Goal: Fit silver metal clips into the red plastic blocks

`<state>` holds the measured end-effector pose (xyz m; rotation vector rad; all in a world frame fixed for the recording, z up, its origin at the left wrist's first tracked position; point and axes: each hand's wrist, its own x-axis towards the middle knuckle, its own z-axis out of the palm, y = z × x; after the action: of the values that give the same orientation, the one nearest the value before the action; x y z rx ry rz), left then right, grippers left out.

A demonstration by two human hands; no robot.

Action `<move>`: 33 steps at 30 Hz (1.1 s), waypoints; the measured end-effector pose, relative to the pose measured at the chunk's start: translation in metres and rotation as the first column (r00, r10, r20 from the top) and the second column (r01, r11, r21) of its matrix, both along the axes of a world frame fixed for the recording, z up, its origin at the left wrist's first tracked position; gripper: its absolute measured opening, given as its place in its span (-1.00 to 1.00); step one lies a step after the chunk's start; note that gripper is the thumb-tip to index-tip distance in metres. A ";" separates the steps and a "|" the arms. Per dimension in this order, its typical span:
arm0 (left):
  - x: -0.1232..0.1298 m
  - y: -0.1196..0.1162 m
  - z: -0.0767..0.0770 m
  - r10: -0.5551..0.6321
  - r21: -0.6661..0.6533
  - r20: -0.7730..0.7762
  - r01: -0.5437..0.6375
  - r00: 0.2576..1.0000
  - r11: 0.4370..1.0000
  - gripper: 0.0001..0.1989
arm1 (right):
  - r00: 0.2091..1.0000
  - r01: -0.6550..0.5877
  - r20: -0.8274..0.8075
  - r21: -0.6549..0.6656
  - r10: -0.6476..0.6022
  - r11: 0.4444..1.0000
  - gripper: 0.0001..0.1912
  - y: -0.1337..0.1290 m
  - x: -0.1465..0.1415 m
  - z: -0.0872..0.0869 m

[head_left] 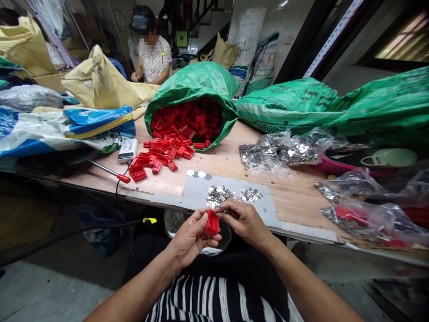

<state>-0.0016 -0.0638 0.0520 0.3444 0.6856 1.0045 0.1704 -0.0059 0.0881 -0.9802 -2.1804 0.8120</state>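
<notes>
holding a red plastic part just off the near edge of the grey sheet, the left hand has its fingers closed round the piece, the hollow side showing. the right hand, over the near edge of the sheet, pinches a thin tool (mostly hidden by the fingers, so its exact kind is hard to tell), with its tip at the upper edge of the red part.

on the sheet lie a heap of small silver pieces and, just to its right, a smaller silver heap. white discs sit at the sheet's far left corner, beside grey ones. the sheet itself lies along the near edge of the wooden tabletop.

beyond the sheet, a green sack lies on its side, mouth towards the sheet, and loose red parts spill from it to the sheet's far left. left of the sheet are a red-handled tool and, farther back, a white device. clear plastic bags of silver pieces rest beyond the sheet to its right. well behind the sheet, another person in a spotted top sits.
</notes>
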 end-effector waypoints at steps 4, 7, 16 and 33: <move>0.001 0.000 0.001 0.000 0.007 -0.023 0.000 1.000 1.000 -0.71 | 0.994 -0.091 0.066 0.092 0.085 0.992 -0.88 0.002 0.002 0.001; 0.001 0.001 0.000 -0.002 0.010 -0.031 0.002 1.000 1.000 -0.73 | 0.986 -0.147 0.097 0.141 0.134 0.979 -0.86 0.002 0.004 0.000; 0.001 0.000 -0.001 -0.015 -0.002 -0.013 0.015 1.000 1.000 -0.73 | 0.985 -0.154 0.096 0.149 0.141 0.977 -0.83 0.001 0.007 0.007; 0.002 -0.001 -0.001 -0.042 -0.038 0.011 0.042 0.999 0.998 -0.75 | 0.992 -0.089 0.086 -0.090 0.097 0.992 -0.85 0.006 0.012 0.011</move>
<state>0.0006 -0.0644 0.0514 0.3187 0.6852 0.9513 0.1821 0.0000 0.0989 -0.9801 -2.3000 0.9284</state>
